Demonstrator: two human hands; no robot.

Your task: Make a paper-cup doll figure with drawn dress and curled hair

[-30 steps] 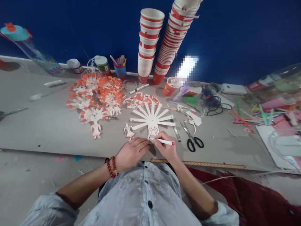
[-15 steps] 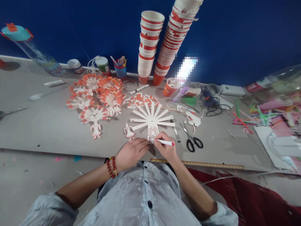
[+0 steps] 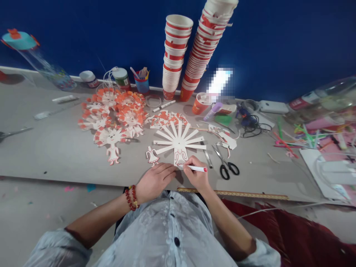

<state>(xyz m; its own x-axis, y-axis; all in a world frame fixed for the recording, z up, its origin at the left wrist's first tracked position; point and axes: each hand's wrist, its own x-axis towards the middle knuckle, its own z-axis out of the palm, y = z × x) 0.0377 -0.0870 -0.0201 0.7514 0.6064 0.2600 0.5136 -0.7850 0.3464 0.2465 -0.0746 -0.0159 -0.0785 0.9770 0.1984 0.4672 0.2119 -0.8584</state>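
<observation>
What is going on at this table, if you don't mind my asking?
A person's right hand holds a white marker, its tip at the lower part of a paper cutout with fanned strips and a red-outlined figure. The left hand lies flat beside the cutout's lower edge. A small dress-shaped piece lies to the left, and black-handled scissors lie to the right.

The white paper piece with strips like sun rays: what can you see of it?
The white, fan-shaped paper piece lies on the grey table. Narrow strips spread from its middle; its lower tab bears a reddish dress-like outline. The slim, red-ended white marker in the right hand points at the tab's lower part; the left hand lies close by, perhaps touching.
</observation>
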